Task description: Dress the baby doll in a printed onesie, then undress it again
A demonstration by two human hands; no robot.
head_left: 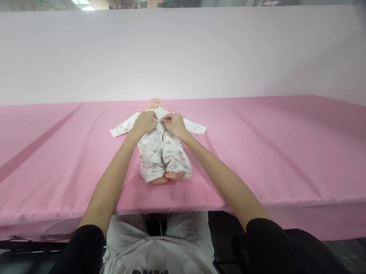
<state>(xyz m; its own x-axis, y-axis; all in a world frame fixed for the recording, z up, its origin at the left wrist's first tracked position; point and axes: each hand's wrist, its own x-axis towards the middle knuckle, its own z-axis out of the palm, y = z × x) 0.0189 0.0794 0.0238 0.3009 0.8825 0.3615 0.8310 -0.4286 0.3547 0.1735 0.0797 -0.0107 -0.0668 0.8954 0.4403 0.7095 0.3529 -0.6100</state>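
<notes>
A baby doll (156, 103) lies on its back, its bare feet pointing towards me. It wears a white baby outfit (152, 154) with small grey prints, the sleeves spread out to both sides. At the chest, my left hand (145, 122) pinches the front of the outfit. Just to its right, my right hand (175, 125) is closed in a pinch on a thin white bit of the same garment, maybe a tie or an edge. The fingertips nearly meet, and the exact part they hold is too small to make out.
A pink cloth (276, 155) covers the table, with its front edge close to my body. Behind it rises a plain white wall or partition (176, 53). Dark chairs (19, 272) stand below the table edge.
</notes>
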